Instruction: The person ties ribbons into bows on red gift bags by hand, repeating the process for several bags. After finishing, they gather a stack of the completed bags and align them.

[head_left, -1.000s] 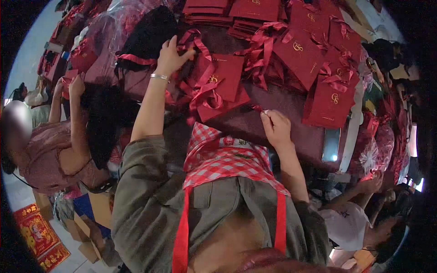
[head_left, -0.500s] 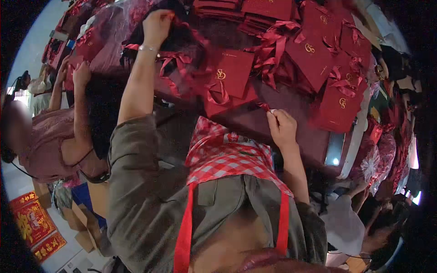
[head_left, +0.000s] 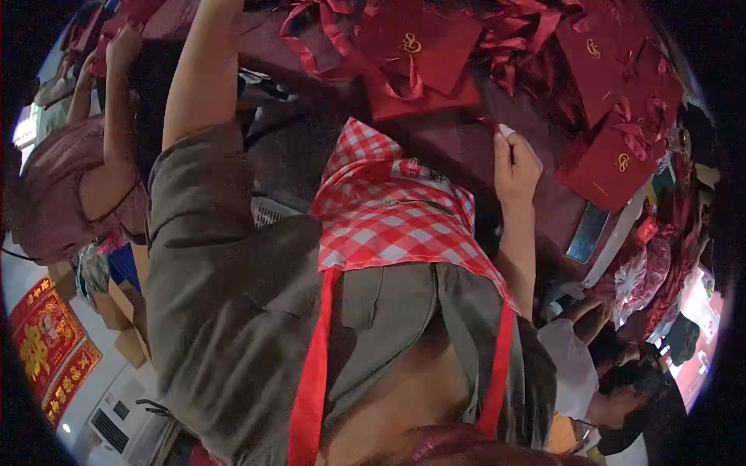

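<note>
Right hand (head_left: 519,169), one: raised over the near side of the dark table (head_left: 544,198), thumb and forefinger pressed together on a thin red strip (head_left: 487,121), small white patch at the fingertip. Left hand, one: beyond the top edge, its grip impossible to tell; left forearm (head_left: 200,74) only, stretched far forward. Red bag (head_left: 447,43), flat, gold emblem, ribbon loop (head_left: 404,81) across its lower part; lying ahead of the checked apron (head_left: 396,233), partly over a second red piece (head_left: 423,102), the strip just beside that piece's right corner. Emblemed bag (head_left: 610,171), flat, to the right of the right hand, with ribbons on top. Phone (head_left: 588,233), dark-screened, below that bag. Clear plastic bag (head_left: 633,283), crumpled, farther right. Co-worker's hand (head_left: 123,48), at far left, near red material
</note>
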A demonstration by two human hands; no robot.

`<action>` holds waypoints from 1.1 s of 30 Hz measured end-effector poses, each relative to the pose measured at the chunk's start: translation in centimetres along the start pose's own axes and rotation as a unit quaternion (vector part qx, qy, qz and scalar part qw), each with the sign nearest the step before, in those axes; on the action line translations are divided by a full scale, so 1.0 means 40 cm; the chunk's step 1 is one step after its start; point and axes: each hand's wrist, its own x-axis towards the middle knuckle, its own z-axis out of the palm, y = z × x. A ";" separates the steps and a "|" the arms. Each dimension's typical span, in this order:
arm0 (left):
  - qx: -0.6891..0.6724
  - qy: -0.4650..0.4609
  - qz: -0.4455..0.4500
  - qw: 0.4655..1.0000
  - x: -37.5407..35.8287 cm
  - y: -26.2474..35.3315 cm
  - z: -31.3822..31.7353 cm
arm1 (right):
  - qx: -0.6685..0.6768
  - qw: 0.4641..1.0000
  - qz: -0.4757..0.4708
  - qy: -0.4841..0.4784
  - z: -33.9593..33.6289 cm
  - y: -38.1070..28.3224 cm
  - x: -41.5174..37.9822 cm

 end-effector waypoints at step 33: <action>-0.103 -0.043 -0.174 0.978 -0.113 -0.119 -0.065 | 0.011 0.999 -0.028 0.033 0.004 -0.004 0.000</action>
